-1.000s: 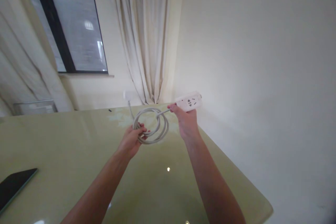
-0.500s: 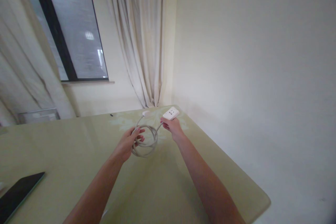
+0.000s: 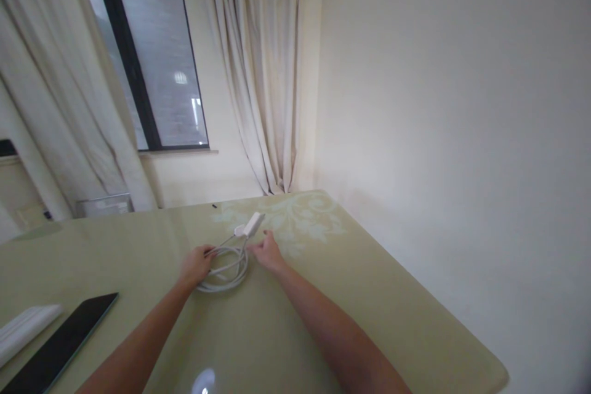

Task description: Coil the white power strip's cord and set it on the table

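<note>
A grey power cord (image 3: 226, 286) is coiled in loops low over the table. My left hand (image 3: 196, 266) is closed around the left side of the coil, its fingertips partly hidden behind the loops. At the top of the coil the white socket block (image 3: 253, 225) of the extension cord is tilted, seen nearly edge-on. The white plug (image 3: 239, 231) sits beside it on the left. My right hand (image 3: 268, 252) is just right of the cord below the block, fingers apart, one fingertip at or very near the cord.
The green-covered table (image 3: 392, 308) ends at a white wall on the right. A dark flat panel (image 3: 69, 338) and a white long object (image 3: 28, 329) lie at the left. A small black item (image 3: 214, 205) is near the far edge, below the curtains (image 3: 272, 74).
Both hands and the coil have moved left and closer. The socket block has tipped from face-up to edge-on, and my right hand has come off it. The view has shifted left.
</note>
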{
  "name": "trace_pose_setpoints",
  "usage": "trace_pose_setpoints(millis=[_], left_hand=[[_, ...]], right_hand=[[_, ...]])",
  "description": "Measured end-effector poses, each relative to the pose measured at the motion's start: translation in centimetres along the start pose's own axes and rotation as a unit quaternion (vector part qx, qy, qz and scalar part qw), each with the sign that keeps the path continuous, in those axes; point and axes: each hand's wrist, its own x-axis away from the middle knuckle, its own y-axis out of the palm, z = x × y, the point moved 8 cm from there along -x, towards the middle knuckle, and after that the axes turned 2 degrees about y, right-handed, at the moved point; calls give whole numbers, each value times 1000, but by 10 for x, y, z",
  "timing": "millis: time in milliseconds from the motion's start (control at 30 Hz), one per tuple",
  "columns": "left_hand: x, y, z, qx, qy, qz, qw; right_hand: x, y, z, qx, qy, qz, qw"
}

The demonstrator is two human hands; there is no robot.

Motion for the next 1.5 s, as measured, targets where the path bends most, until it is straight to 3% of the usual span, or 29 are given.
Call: trace_pose_setpoints(millis=[133, 267, 333, 433, 567, 667, 767, 967, 1033, 1133, 1200, 1233, 1367, 1500], left_hand=[[-6, -27, -23, -40, -34, 38, 998], [7, -39, -12, -65, -16, 84, 994], [24, -32, 7, -75, 27, 99, 992], [56, -4, 35, -86, 103, 79, 988], [89, 27, 49, -182, 174, 60, 966], [91, 30, 39, -212, 170, 43, 961], [84, 16, 26, -218, 149, 43, 964], [83, -22, 5, -288, 85, 159, 940], [87, -17, 12, -271, 125, 162, 940], [89, 7, 27, -221, 207, 78, 950], [89, 13, 30, -213, 222, 47, 950], [88, 10, 28, -222, 215, 59, 949], [84, -26, -1, -277, 151, 167, 934], [74, -37, -28, -278, 126, 146, 941]], right_hand=[[31, -4, 8, 47, -55, -61, 996], [71, -19, 10, 131, -165, -105, 972], [84, -27, 6, 156, -206, -89, 962], [91, -36, -2, 169, -236, -49, 956], [94, -41, -8, 192, -241, -26, 951], [100, -42, -8, 220, -248, -41, 943], [105, -46, -7, 237, -255, -49, 936], [105, -52, -5, 234, -246, -43, 940], [104, -52, -6, 227, -245, -43, 942], [104, -53, -6, 211, -243, -42, 946], [104, -53, -5, 197, -238, -42, 950], [103, -53, -5, 191, -234, -43, 952], [102, -50, -2, 170, -222, -57, 958], [102, -44, -2, 164, -230, -77, 956]])
